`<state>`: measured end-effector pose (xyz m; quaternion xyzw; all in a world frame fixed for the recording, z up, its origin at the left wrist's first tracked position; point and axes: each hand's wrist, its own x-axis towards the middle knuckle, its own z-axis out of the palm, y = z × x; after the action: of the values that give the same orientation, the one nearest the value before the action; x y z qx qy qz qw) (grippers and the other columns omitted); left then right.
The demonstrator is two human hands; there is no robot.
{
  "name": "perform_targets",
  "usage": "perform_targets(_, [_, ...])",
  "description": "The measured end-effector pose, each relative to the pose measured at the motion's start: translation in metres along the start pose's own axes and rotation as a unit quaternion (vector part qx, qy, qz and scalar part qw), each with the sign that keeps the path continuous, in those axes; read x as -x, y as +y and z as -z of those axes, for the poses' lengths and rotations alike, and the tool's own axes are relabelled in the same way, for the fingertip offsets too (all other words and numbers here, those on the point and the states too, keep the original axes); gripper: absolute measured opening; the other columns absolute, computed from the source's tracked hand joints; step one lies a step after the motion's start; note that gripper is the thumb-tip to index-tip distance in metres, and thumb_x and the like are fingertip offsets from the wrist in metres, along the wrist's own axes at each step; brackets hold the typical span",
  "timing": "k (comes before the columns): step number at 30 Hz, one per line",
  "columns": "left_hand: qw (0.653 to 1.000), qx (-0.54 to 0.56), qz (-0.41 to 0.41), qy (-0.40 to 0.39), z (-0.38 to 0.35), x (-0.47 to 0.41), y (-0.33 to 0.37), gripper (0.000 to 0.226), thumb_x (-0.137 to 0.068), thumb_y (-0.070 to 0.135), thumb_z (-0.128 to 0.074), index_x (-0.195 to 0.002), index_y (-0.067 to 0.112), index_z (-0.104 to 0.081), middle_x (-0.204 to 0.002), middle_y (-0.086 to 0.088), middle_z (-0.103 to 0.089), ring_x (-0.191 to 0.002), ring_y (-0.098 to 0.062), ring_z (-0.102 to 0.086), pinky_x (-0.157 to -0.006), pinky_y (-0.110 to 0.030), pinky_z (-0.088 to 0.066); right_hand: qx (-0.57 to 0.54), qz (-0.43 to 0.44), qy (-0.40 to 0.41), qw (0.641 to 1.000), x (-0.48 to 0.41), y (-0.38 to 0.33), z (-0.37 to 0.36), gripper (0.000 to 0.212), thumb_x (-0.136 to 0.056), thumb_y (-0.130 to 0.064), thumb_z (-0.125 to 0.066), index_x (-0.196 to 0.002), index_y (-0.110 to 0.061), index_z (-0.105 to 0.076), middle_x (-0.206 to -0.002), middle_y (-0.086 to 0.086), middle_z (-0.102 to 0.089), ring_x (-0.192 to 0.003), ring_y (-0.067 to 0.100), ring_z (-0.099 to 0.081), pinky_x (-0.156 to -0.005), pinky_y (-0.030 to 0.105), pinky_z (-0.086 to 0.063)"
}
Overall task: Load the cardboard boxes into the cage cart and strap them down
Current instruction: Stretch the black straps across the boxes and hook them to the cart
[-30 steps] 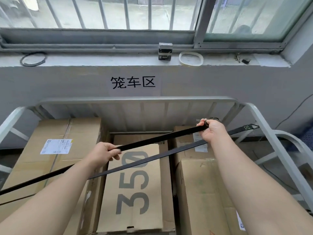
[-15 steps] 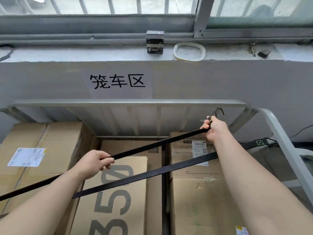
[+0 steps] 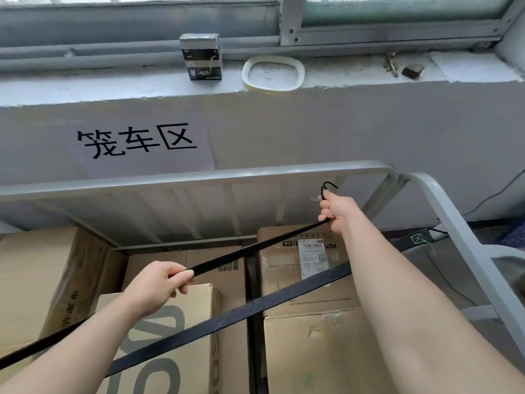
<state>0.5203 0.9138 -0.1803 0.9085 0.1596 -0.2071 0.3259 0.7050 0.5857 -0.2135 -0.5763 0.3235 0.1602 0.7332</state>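
Brown cardboard boxes [image 3: 312, 351] being kept in the cage cart [image 3: 199, 177], black strap [image 3: 255, 246] being held over them, left hand [image 3: 154, 285] being curled round it, hook end [image 3: 328, 185] being gripped by right hand [image 3: 336, 211] near the cart's back edge

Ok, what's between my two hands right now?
A taut stretch of black strap runs from the left hand up to the right hand, over the cardboard boxes, in the head view.

dark packet [image 3: 201, 56] and white ring [image 3: 273, 73] on windowsill [image 3: 85, 86].
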Motion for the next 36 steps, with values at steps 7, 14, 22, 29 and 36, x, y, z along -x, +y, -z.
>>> perform_targets(7, [0.999, 0.036, -0.004, 0.006, -0.008, -0.030, 0.003, 0.035, -0.095, 0.027, -0.058, -0.063, 0.016, -0.069, -0.060, 0.000, -0.065, -0.063, -0.015, -0.056, -0.063, -0.025, -0.045, -0.053, -0.006, 0.005, 0.999, -0.040, -0.003, -0.011, 0.024, -0.102, -0.015, -0.042, -0.080, -0.009, -0.050, -0.059, 0.001, -0.040, -0.034, 0.009, -0.023, -0.047, 0.024, -0.030])
perform_targets(14, [1.000, 0.021, -0.003, 0.007, -0.008, -0.035, -0.002, 0.035, -0.095, 0.027, -0.058, -0.062, 0.019, -0.068, -0.059, 0.003, -0.064, -0.062, -0.014, -0.055, -0.062, -0.026, -0.045, -0.174, -0.010, 0.048, 0.984, -0.040, 0.012, -0.005, 0.024, -0.101, -0.006, -0.036, -0.079, -0.010, -0.045, -0.063, 0.003, -0.041, -0.037, 0.010, -0.026, -0.048, 0.026, -0.030])
perform_targets(22, [1.000, 0.001, 0.008, 0.000, -0.001, -0.007, -0.015, 0.032, -0.096, 0.029, -0.057, -0.070, 0.015, -0.070, -0.071, 0.002, -0.069, -0.068, -0.017, -0.060, -0.066, -0.028, -0.048, -0.169, -0.033, -0.002, 0.985, -0.021, 0.009, -0.008, 0.018, -0.103, -0.005, -0.033, -0.091, -0.003, -0.046, -0.074, 0.007, -0.050, -0.055, 0.014, -0.044, -0.061, 0.031, -0.047])
perform_targets(29, [0.999, -0.025, 0.017, 0.029, 0.011, 0.002, -0.027, 0.019, -0.097, 0.032, -0.054, -0.087, 0.022, -0.068, -0.086, 0.005, -0.069, -0.081, -0.011, -0.061, -0.064, -0.021, -0.045, -0.156, -0.033, -0.029, 0.987, -0.006, 0.011, -0.018, 0.018, -0.100, -0.001, -0.041, -0.117, -0.001, -0.046, -0.091, 0.015, -0.064, -0.083, 0.022, -0.066, -0.075, 0.041, -0.055])
perform_targets(36, [0.994, -0.092, 0.046, 0.046, 0.020, -0.007, -0.042, 0.024, -0.097, 0.039, -0.052, -0.095, 0.021, -0.066, -0.084, 0.007, -0.065, -0.079, -0.010, -0.059, -0.069, -0.028, -0.048, -0.124, -0.037, -0.053, 0.990, 0.003, 0.005, -0.024, 0.022, -0.100, 0.001, -0.042, -0.121, 0.003, -0.046, -0.102, 0.017, -0.065, -0.095, 0.027, -0.065, -0.087, 0.042, -0.053])
